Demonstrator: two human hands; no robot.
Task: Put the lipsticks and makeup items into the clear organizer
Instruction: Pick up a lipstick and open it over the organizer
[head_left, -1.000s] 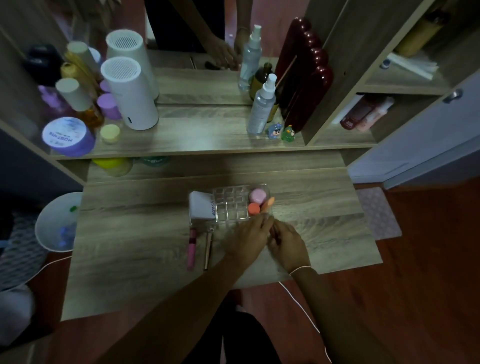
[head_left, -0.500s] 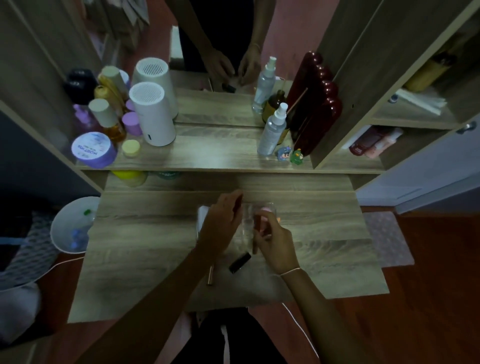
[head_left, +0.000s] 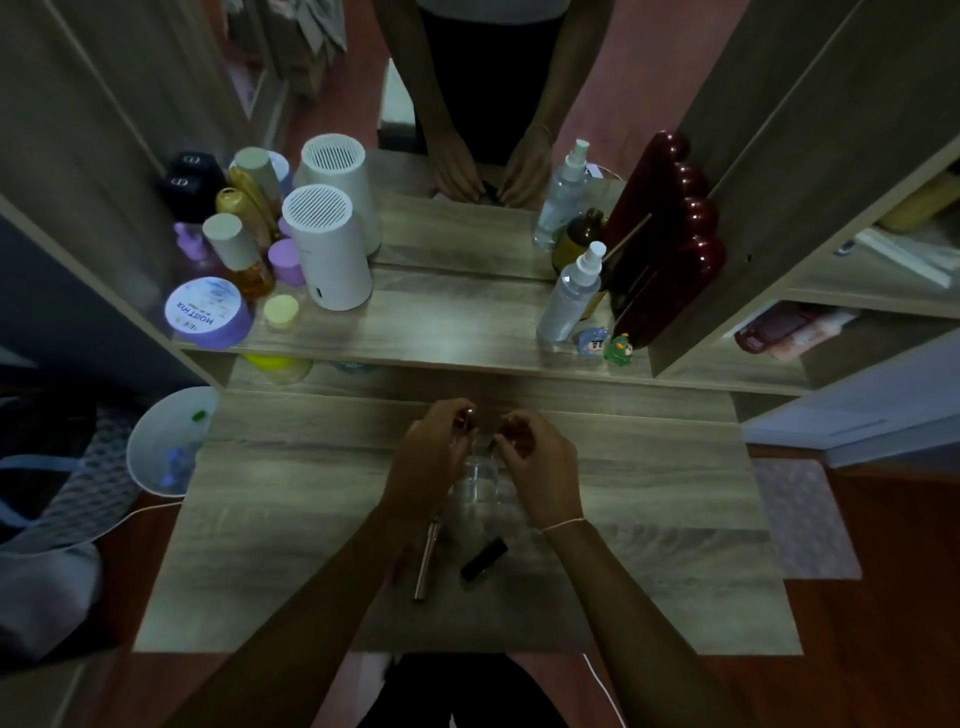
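The clear organizer (head_left: 480, 480) stands on the wooden desk (head_left: 291, 519), mostly hidden behind my hands. My left hand (head_left: 428, 460) hovers over its left side, fingertips pinched on a small rose-gold item (head_left: 469, 414). My right hand (head_left: 543, 465) is over its right side, fingers curled around a reddish-brown lipstick (head_left: 511, 430). A black lipstick (head_left: 484, 559) lies on the desk just in front of the organizer. A slim rose-gold tube (head_left: 427, 564) lies beside it, partly under my left wrist.
A shelf behind the desk holds a white cylinder (head_left: 327, 249), jars and bottles on the left, and a spray bottle (head_left: 571, 293), small figurines and a dark red mirror frame (head_left: 670, 244) on the right. A white bin (head_left: 171, 441) stands left of the desk.
Both hands moved from the desk in front of the organizer up over it, each pinching an item. The black lipstick now lies where they were. The view tilted upward.
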